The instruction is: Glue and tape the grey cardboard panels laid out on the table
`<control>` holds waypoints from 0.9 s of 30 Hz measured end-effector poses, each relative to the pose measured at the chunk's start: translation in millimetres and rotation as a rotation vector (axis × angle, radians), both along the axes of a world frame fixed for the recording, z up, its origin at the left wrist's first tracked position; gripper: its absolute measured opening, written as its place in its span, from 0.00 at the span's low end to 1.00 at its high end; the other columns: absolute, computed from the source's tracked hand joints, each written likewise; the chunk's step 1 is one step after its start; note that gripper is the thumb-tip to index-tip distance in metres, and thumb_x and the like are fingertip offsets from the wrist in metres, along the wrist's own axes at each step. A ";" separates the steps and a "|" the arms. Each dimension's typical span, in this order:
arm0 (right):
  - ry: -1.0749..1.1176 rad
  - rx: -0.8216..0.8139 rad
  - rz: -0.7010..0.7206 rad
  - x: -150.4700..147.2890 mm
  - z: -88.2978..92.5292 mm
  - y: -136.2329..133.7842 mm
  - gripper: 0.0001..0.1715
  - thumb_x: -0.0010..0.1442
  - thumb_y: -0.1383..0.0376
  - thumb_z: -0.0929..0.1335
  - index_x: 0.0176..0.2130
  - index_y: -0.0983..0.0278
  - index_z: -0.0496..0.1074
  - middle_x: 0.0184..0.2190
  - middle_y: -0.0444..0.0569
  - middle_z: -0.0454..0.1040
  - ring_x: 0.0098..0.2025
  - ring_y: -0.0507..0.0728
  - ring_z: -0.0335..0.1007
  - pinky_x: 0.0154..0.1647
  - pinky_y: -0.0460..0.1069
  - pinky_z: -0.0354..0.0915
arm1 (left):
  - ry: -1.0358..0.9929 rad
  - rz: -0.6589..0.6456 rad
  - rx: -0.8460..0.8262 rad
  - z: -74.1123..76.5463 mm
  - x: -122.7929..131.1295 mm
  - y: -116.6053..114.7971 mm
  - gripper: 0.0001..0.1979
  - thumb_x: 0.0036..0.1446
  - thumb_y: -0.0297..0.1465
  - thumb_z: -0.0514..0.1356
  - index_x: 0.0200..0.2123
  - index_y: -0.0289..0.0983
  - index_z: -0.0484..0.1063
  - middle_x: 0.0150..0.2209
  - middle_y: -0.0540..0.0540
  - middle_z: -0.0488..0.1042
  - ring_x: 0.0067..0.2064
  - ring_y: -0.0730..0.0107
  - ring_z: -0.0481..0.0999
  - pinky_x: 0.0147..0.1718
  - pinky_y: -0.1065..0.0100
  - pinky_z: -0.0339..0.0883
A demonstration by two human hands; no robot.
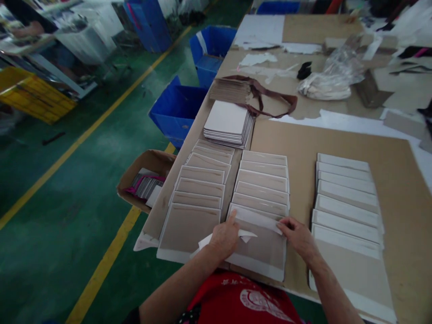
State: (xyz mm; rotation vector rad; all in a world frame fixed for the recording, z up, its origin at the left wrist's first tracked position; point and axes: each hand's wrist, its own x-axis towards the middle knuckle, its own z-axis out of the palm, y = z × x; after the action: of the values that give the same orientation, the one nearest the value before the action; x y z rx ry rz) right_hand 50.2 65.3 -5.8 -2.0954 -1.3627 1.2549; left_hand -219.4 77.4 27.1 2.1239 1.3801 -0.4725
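Observation:
My left hand (224,237) is closed around some white paper strips (248,234), whose ends stick out on both sides. Its index finger points forward and touches the left end of another white strip (254,218). That strip lies across the upper part of the front grey-beige panel (261,247) in the middle row. Between thumb and fingers, my right hand (297,234) pinches the strip's right end. Behind this panel, several similar panels (263,182) overlap like steps.
Overlapping panels form a left row (189,229) and a right row (351,265). Farther back are a stack of boards (226,118), a brown strap (280,101) and a plastic bag (332,81). Blue bins (182,108) and a cardboard box (148,162) stand left of the table.

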 end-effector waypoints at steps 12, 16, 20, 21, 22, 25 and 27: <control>-0.115 0.099 -0.160 -9.1 -25.1 2.7 0.16 0.50 0.52 0.66 0.34 0.60 0.70 0.30 0.48 0.76 0.34 0.59 0.72 0.38 0.52 0.63 | 0.094 -0.024 -0.013 8.7 8.3 2.2 0.14 0.56 0.23 0.51 0.43 0.34 0.72 0.69 0.35 0.46 0.45 0.57 0.78 0.43 0.56 0.73; -0.123 0.087 -0.160 -10.2 -24.1 6.4 0.15 0.49 0.53 0.66 0.33 0.60 0.69 0.28 0.47 0.75 0.32 0.59 0.72 0.36 0.52 0.63 | 0.091 -0.033 0.001 8.9 10.3 1.4 0.14 0.57 0.23 0.50 0.44 0.33 0.71 0.69 0.35 0.47 0.45 0.56 0.78 0.44 0.55 0.73; -0.170 0.067 -0.144 -13.4 -22.0 8.5 0.13 0.50 0.55 0.65 0.33 0.60 0.68 0.27 0.46 0.75 0.31 0.59 0.72 0.35 0.52 0.62 | 0.098 -0.033 0.001 8.5 11.6 1.4 0.14 0.56 0.23 0.50 0.44 0.33 0.71 0.69 0.34 0.46 0.45 0.55 0.78 0.42 0.54 0.74; -0.182 0.060 -0.143 -14.3 -22.0 8.8 0.12 0.50 0.55 0.65 0.33 0.59 0.68 0.27 0.46 0.75 0.31 0.58 0.72 0.35 0.52 0.62 | 0.100 -0.031 0.003 8.7 11.9 1.5 0.14 0.56 0.22 0.50 0.43 0.33 0.71 0.69 0.34 0.45 0.45 0.55 0.78 0.42 0.54 0.74; -0.190 0.052 -0.143 -15.1 -22.2 9.1 0.12 0.51 0.55 0.65 0.33 0.59 0.68 0.27 0.46 0.75 0.31 0.58 0.72 0.34 0.51 0.62 | 0.101 -0.031 0.003 9.2 12.0 1.6 0.14 0.56 0.23 0.50 0.43 0.33 0.71 0.69 0.34 0.45 0.45 0.54 0.78 0.42 0.54 0.74; -0.197 0.041 -0.124 -16.1 -24.0 10.1 0.11 0.51 0.55 0.65 0.32 0.59 0.68 0.27 0.46 0.74 0.30 0.58 0.71 0.33 0.51 0.61 | 0.100 -0.035 -0.005 10.6 12.1 1.9 0.14 0.57 0.23 0.50 0.44 0.33 0.71 0.69 0.35 0.45 0.45 0.54 0.78 0.42 0.54 0.74; -0.206 0.038 -0.111 -13.7 -25.6 10.6 0.11 0.52 0.55 0.65 0.31 0.59 0.67 0.26 0.46 0.74 0.30 0.58 0.71 0.33 0.51 0.60 | 0.102 -0.041 -0.006 10.6 11.9 1.8 0.14 0.56 0.23 0.51 0.44 0.33 0.71 0.69 0.34 0.45 0.45 0.54 0.78 0.41 0.54 0.74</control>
State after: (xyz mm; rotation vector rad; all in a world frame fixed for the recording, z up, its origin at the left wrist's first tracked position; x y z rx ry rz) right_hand 36.5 75.9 -31.4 -2.2908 -1.3198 0.9851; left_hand -207.5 79.2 37.8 2.1533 1.3912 -0.6079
